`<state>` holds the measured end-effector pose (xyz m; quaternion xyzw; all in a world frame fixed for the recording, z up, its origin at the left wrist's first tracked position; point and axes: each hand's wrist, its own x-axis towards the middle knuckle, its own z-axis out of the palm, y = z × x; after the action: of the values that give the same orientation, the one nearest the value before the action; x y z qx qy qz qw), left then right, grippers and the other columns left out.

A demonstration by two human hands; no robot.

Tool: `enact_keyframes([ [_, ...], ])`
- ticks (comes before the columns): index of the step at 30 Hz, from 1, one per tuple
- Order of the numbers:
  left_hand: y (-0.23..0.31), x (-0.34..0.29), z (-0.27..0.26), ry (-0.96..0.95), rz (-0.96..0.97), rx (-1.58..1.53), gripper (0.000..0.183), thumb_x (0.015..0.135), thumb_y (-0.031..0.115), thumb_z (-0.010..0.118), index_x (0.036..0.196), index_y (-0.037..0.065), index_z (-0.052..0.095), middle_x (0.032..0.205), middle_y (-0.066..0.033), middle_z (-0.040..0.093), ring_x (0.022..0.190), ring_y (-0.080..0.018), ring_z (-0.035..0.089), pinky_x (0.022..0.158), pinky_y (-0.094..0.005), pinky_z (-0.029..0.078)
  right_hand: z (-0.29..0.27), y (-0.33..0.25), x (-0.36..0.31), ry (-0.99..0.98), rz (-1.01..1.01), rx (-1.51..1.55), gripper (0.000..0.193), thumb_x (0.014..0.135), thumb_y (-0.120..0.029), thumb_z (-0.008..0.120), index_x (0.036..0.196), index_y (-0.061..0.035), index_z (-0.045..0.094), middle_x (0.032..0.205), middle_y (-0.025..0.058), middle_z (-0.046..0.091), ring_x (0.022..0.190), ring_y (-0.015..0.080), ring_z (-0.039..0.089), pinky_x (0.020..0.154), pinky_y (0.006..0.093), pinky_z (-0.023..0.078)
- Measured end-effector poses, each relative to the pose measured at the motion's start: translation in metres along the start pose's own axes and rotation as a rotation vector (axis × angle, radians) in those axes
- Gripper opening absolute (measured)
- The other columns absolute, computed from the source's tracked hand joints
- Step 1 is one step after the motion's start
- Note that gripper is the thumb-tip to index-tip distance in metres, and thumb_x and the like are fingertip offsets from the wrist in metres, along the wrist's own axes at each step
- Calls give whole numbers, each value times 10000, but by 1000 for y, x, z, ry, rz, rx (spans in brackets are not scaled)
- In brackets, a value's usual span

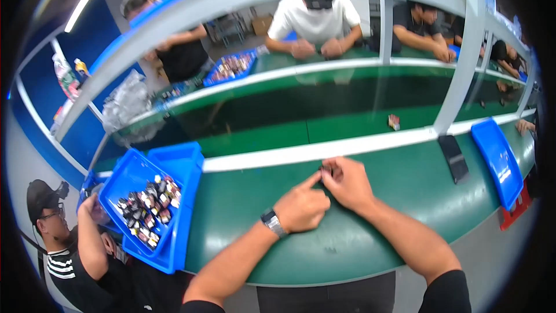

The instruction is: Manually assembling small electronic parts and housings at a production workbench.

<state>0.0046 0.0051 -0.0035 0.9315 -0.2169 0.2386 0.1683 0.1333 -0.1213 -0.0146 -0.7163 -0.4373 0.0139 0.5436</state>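
In the head view, the right hand [348, 182] has its thumb and fingertips together on a small dark part [328, 169], just above the green table [249, 220] and near the white rail [260, 159]. The left hand [301, 206] points its index finger at the same part, with its other fingers curled; whether its grip clamps anything, I cannot tell.

To do this fingertip work well, the right grip should be firm but light, so that so small a part neither twists nor slips. The left fingertip would do best to press squarely, with both wrists low over the table for steadiness.

The part is mostly covered by the fingers, so its shape and facing are hard to make out, and contact with the left fingertip is uncertain. In the blue tray [138, 168] at the left, the heaped small pieces [149, 206] overlap, hiding those underneath. Both upper arms are cut off by the lower edge.
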Motion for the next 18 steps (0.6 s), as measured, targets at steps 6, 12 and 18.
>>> enact_keyframes([
  [6,2,2,7,-63,-62,53,119,761,24,604,674,71,537,643,-96,557,720,-301,634,1170,-511,374,-2,-4,4,-59,39,1,215,831,-110,736,1012,-4,689,805,134,715,657,203,691,629,329,554],
  [12,-3,1,13,-69,-109,137,67,793,45,599,736,71,574,725,-95,616,800,-290,659,1139,-492,399,5,2,9,-20,-12,-34,188,828,-108,740,975,3,701,731,108,716,603,144,678,597,284,540],
  [18,1,6,14,-110,-139,201,64,765,66,596,793,45,649,789,-119,656,873,-282,674,1106,-462,414,5,6,10,-10,24,-31,208,805,-124,772,969,-9,716,735,103,725,606,132,685,608,277,551],
])
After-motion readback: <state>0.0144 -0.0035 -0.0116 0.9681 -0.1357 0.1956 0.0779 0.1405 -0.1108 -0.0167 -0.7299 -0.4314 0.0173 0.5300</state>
